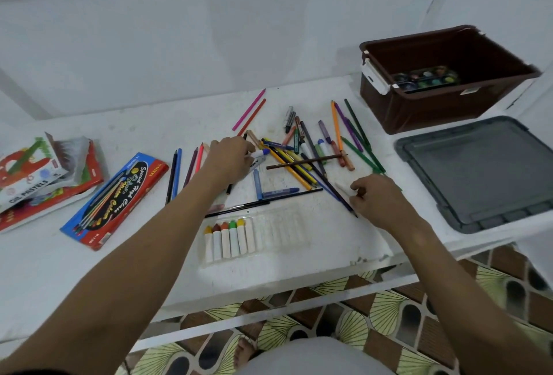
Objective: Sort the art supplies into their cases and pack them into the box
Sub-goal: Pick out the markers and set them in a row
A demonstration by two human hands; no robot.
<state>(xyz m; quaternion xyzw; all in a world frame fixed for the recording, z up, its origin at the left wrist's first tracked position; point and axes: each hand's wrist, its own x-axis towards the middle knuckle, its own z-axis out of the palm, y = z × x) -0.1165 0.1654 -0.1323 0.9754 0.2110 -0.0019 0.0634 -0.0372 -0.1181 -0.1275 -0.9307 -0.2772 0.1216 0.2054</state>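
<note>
Brown box (425, 111) is set at the worktop's (299, 258) far right corner, lid off; a paint palette (426, 78) is seen inside. Grey lid (475, 174) is laid flat just in front of it. Clear crayon tray (287, 229) is placed at the near edge, five crayons (226, 238) slotted at its left end. Pencil case (115, 199) and oil pastel boxes (39, 177) are stacked apart at left. Loose pencils and markers (311, 150) are scattered at centre. A white-and-blue marker (261, 153) is gripped by the curled left hand (229, 159); a pale crayon (344, 189) is pinched by the right hand (378, 198)
</note>
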